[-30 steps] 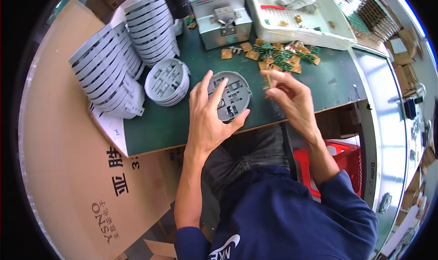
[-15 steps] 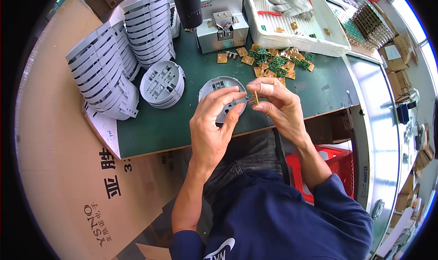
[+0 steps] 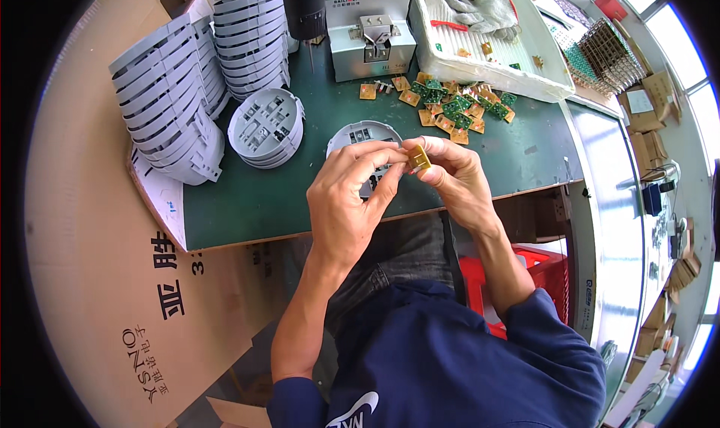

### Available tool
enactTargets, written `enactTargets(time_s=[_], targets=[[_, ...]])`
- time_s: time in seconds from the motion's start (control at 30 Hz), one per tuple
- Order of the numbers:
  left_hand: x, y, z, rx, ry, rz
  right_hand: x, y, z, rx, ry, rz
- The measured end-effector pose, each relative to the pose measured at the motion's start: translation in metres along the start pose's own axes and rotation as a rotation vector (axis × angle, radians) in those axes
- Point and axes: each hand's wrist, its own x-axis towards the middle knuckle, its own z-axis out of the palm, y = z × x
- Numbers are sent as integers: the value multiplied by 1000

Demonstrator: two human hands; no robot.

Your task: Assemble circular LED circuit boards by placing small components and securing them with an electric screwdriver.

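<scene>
We pinch a small, flat, golden-brown circuit board (image 3: 418, 159) in our right hand (image 3: 459, 177), thumb against fingers. Our left hand (image 3: 345, 199) has its fingers drawn narrow beside the board; we cannot tell whether they grip it. Partly hidden by that hand, a round, grey plastic housing (image 3: 361, 135) with moulded recesses lies on the smooth green table (image 3: 255, 207), near jumbled loose boards (image 3: 454, 105).

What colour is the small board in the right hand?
The small board shows golden yellow, best in the head view.
</scene>
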Motion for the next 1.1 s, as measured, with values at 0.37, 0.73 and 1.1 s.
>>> enactTargets(time_s=[0.37,0.73,1.1], targets=[[-10,6,11,-176,92,-25,-2,1,5,121,31,-54],[-11,-1,16,-93,171,94,-5,6,14,145,64,-75],[-15,-9,14,-75,131,106,-6,11,19,167,84,-91]])
